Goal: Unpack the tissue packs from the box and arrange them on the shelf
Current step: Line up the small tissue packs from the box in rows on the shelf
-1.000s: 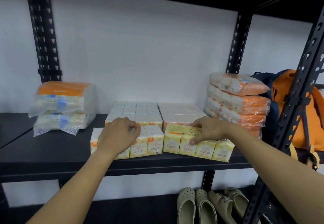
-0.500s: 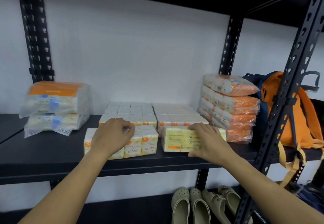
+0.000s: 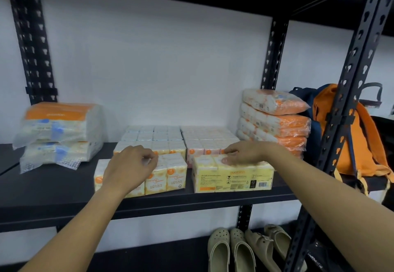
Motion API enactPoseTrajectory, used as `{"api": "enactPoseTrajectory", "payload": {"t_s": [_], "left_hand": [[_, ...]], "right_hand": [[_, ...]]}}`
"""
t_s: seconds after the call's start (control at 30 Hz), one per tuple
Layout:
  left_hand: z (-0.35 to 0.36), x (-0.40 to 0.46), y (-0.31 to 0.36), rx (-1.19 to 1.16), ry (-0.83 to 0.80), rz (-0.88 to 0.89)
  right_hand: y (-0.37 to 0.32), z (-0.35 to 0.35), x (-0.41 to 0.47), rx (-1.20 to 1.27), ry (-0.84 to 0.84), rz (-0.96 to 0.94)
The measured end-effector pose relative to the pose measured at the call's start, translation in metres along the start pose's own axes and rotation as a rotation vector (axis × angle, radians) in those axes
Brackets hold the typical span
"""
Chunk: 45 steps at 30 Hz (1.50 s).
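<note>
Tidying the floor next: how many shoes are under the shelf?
4, side by side on the floor at lower right. More may hide behind the post.

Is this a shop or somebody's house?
Probably a storage corner in a home, not a shop. The black metal shelf holds tissue packs, but a used orange backpack sits beside them and worn beige clogs are parked underneath.

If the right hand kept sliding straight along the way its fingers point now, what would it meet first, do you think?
The right hand points leftward across the yellow tissue pack; it would probably first meet the pink tissue packs just behind, though depth is unclear.
</note>
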<state>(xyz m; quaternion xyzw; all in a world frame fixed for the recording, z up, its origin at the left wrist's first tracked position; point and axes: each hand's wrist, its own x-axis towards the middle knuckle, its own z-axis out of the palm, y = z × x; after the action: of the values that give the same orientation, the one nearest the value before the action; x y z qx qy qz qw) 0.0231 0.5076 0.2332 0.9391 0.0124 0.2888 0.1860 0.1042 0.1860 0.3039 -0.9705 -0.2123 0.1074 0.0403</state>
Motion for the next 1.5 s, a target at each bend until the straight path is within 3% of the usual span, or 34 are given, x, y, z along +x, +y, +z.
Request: {"api": "enactPoseTrajectory", "payload": {"t_s": [0.1,0.17,0.37,0.43,0.53,0.7,0.93,1.5], "left_hand": [[0.000,0.000,0.001,0.001,0.003,0.005],[0.000,0.000,0.002,-0.003,0.006,0.003],[0.001,0.000,0.001,0.005,0.009,0.006],[0.001,0.000,0.000,0.013,0.012,0.007],[0.002,0.001,0.000,0.014,0.013,0.009],[0.002,0.000,0.000,0.013,0.020,0.007],[0.001,-0.001,0.001,0.017,0.016,0.010],[0.001,-0.001,0.002,0.034,0.020,0.015]], "right_hand": [[-0.004,-0.012,0.001,-0.011,-0.137,-0.012],[-0.002,-0.010,0.004,0.046,-0.136,-0.026],[0.010,-0.001,-0.008,0.274,0.138,-0.141],[0.009,0.006,-0.015,0.349,0.299,-0.163],[0.000,0.028,-0.019,0.259,0.536,-0.165],[0.002,0.079,-0.014,0.038,0.759,-0.251],[0.013,0.104,0.001,-0.067,0.729,-0.238],[0.009,0.098,0.020,-0.056,0.709,-0.181]]}}
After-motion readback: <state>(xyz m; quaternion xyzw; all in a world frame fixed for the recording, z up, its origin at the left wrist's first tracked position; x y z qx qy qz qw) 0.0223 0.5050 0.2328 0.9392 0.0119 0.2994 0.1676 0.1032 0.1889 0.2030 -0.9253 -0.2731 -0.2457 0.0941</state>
